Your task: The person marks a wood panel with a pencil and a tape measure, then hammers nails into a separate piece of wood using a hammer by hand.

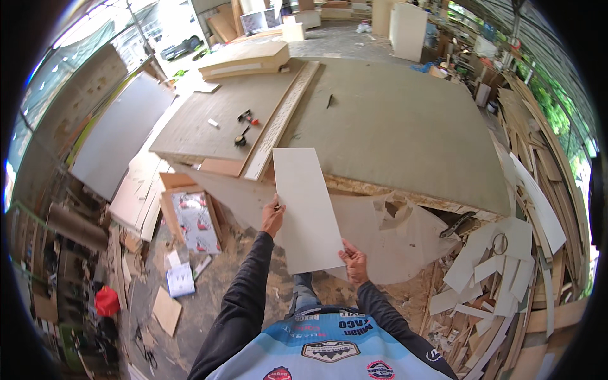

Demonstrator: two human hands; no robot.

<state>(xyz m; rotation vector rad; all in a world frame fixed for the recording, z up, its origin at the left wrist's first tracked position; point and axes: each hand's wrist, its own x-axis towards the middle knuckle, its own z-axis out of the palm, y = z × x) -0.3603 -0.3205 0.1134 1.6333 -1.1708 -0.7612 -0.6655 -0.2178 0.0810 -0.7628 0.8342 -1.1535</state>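
A white rectangular board (307, 209) is held between my two hands in front of my body. My left hand (273, 216) grips its left long edge, about halfway down. At the lower right corner, my right hand (354, 261) is closed on the opposite edge. The board's far end reaches over the near edge of a large grey-green worktable (392, 126). Just beyond it, a long white perforated strip (282, 120) runs across the tabletop beside a brown wooden strip (269, 123).
On the table's left part lie a black tape measure (240, 139), a black-and-red tool (247, 117) and a small white piece (213, 123). A dark slim tool (330, 101) lies right of the strip. Offcuts (475, 285) pile up at right; a box (196, 221) stands left.
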